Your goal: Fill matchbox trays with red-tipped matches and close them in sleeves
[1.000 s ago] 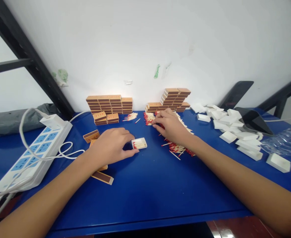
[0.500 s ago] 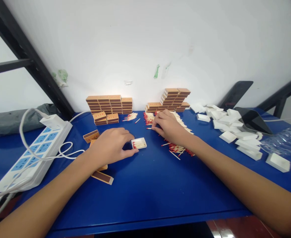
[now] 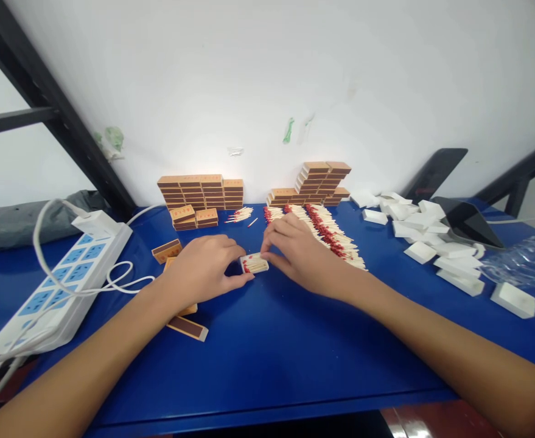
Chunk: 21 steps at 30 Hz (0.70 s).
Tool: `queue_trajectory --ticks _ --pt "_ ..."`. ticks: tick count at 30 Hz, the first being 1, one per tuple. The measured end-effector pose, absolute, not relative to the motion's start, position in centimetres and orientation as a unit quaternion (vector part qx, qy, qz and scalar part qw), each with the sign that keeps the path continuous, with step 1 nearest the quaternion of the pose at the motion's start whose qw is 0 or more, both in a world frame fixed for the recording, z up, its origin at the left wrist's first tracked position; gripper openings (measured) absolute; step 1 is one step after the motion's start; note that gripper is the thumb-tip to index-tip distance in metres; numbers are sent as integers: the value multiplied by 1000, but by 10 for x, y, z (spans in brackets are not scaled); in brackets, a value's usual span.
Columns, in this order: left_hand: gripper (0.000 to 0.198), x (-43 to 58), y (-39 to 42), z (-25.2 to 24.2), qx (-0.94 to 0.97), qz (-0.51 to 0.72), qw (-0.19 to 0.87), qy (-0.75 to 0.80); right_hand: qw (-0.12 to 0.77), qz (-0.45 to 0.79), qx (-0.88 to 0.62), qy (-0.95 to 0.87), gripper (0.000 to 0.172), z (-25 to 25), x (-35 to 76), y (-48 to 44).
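A small white matchbox tray (image 3: pixel 264 268) with red-tipped matches (image 3: pixel 254 263) in it lies on the blue table. My left hand (image 3: pixel 210 264) grips the tray's left end between thumb and fingers. At the tray's right end, my right hand (image 3: pixel 290 246) is closed in a pinch on matches over the tray; its fingertips partly hide them. Just behind and to the right of that hand, loose matches (image 3: pixel 333 234) are spread in slanting rows. Under and beside my left wrist lie several orange-brown matchbox sleeves (image 3: pixel 187 327), partly covered by the arm.
Stacked matchboxes (image 3: pixel 201 193) stand against the wall at left, and another stack (image 3: pixel 319 182) at right. Between them lies a small bunch of matches (image 3: pixel 240 215). White trays (image 3: pixel 459 264) are heaped at right near a plastic bottle (image 3: pixel 518 258). A power strip (image 3: pixel 66 286) with cables occupies the left.
My right hand has moved left and toward me, from the match rows to the tray. The tray looks fuller of matches. My left hand has stayed on the tray.
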<state>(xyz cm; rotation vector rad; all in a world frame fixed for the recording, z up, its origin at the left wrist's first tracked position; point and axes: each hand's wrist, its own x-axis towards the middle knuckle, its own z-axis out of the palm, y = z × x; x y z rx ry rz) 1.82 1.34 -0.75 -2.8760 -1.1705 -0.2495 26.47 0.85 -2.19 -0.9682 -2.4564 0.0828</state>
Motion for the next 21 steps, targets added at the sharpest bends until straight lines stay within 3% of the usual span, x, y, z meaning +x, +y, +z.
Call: queue_trajectory --ticks 11,21 --pt "30 17 13 -9 -924 -79 4 -374 288 -36 -415 -862 15 -32 291 42" --pt "29 18 13 -7 -924 -77 1 -375 242 -52 -434 -867 18 -48 310 64"
